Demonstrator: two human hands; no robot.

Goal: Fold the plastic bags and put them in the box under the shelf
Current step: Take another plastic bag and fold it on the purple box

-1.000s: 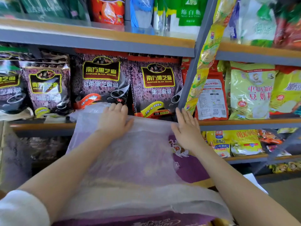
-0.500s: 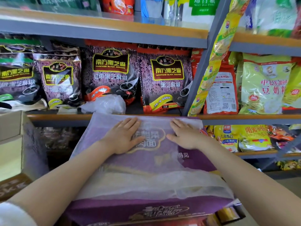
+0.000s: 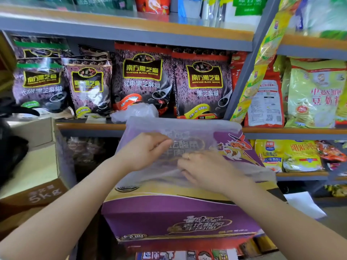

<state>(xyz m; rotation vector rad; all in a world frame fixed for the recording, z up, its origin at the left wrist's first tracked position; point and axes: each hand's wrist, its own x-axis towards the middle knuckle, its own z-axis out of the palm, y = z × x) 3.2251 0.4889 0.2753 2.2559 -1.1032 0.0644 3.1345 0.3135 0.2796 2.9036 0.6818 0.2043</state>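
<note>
Cardboard in purple and gold is filling the near foreground: a printed carton [image 3: 174, 220] is sitting closest to the camera, its top serving as a work surface. A translucent plastic bag [image 3: 180, 132] is lying spread flat across that top, its far edge reaching the lip of the shelf [image 3: 90, 126] behind. Both forearms are reaching in over the carton. The left hand [image 3: 144, 151] is resting on the bag with its fingers curled, pinching the film near the middle. The right hand [image 3: 202, 169] is lying just beside it, fingers bent and gripping the bag's near edge, where the plastic is bunching up; a ring is showing on one finger. To the left, an open brown box [image 3: 37, 166] is standing beside the carton. Farther back, a crumpled clear bag [image 3: 135, 112] is sitting on the shelf, in front of a row of dark sesame packets [image 3: 142, 79]. Yellow and red snack packets [image 3: 311, 94] are filling the shelves on the right.
</note>
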